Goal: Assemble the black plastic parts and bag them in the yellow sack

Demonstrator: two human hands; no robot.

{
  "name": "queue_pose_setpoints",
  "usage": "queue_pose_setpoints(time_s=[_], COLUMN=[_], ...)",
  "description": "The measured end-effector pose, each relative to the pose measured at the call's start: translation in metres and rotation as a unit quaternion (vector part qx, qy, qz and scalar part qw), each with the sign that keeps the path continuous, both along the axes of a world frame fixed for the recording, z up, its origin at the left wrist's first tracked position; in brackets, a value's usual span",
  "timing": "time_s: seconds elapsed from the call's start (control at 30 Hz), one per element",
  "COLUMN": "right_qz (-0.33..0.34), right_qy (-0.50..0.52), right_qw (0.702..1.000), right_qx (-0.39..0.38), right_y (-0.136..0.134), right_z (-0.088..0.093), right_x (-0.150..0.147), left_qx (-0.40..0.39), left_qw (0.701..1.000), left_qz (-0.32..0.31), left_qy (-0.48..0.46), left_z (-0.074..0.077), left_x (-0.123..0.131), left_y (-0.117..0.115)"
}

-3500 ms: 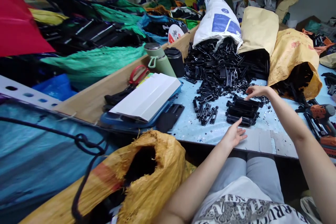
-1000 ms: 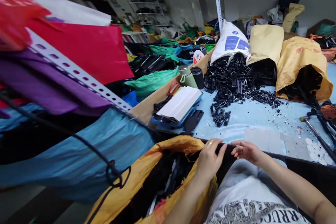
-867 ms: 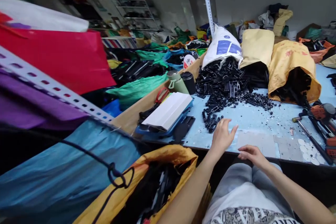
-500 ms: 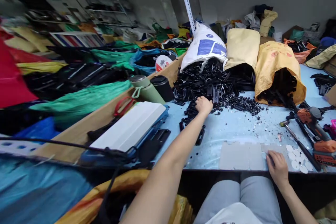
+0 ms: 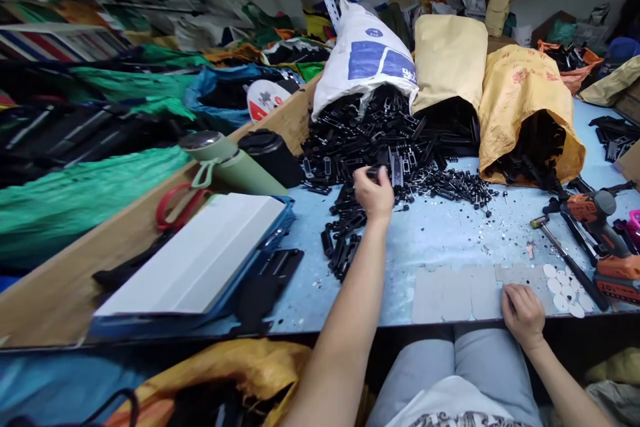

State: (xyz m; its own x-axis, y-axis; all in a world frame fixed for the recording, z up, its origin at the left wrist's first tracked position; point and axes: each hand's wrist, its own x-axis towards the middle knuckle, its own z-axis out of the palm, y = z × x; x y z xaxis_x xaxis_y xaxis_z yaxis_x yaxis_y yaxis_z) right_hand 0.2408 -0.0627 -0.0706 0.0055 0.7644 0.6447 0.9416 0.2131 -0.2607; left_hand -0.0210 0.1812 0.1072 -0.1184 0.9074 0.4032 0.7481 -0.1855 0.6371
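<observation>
My left hand (image 5: 375, 195) reaches over the heap of black plastic parts (image 5: 365, 140) that spills from the white sack. A small black part (image 5: 373, 173) shows between its thumb and fingers. Just below the hand, several black clip-like pieces (image 5: 343, 240) lie in a loose trail. My right hand (image 5: 523, 315) rests at the table's front edge, on the grey flat sheets (image 5: 450, 293). Its fingers are curled in and close together, and whatever may lie under them is hidden. Beside it sit several white round discs (image 5: 563, 290).
A hammer (image 5: 570, 263) and an orange cordless drill (image 5: 607, 240) lie at right. A tan sack (image 5: 450, 67) and a yellow sack (image 5: 530, 100) stand behind small screws (image 5: 465, 187). A white box (image 5: 195, 253), green flask (image 5: 230, 160) and black cup (image 5: 270, 153) are at left.
My left hand has lifted a little off the parts and turned, with a black part now showing in its fingers. The right hand stays in place, its fingers more curled. The view has swung left.
</observation>
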Motion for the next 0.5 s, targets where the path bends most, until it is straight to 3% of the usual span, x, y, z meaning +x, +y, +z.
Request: queue_pose_setpoints(time_s=[0.1, 0.2, 0.3, 0.4, 0.5], right_qz=[-0.009, -0.017, -0.022, -0.021, -0.021], right_qy=[0.005, 0.011, 0.013, 0.017, 0.020], right_qw=[1.000, 1.000, 1.000, 1.000, 1.000], right_qx=[-0.009, -0.010, -0.008, -0.004, 0.007], right_y=[0.001, 0.002, 0.003, 0.004, 0.004], right_z=[0.002, 0.003, 0.003, 0.003, 0.004], right_x=[0.001, 0.003, 0.005, 0.006, 0.006], left_qx=[-0.058, -0.100, -0.133, -0.146, -0.113], left_qw=[0.993, 0.949, 0.913, 0.902, 0.903], left_qz=[-0.031, -0.113, -0.152, -0.170, -0.171], left_qy=[0.101, 0.276, 0.354, 0.368, 0.379], left_z=[-0.016, -0.034, -0.049, -0.050, -0.034], left_x=[0.035, 0.072, 0.096, 0.097, 0.063], left_y=[-0.041, -0.086, -0.112, -0.126, -0.150])
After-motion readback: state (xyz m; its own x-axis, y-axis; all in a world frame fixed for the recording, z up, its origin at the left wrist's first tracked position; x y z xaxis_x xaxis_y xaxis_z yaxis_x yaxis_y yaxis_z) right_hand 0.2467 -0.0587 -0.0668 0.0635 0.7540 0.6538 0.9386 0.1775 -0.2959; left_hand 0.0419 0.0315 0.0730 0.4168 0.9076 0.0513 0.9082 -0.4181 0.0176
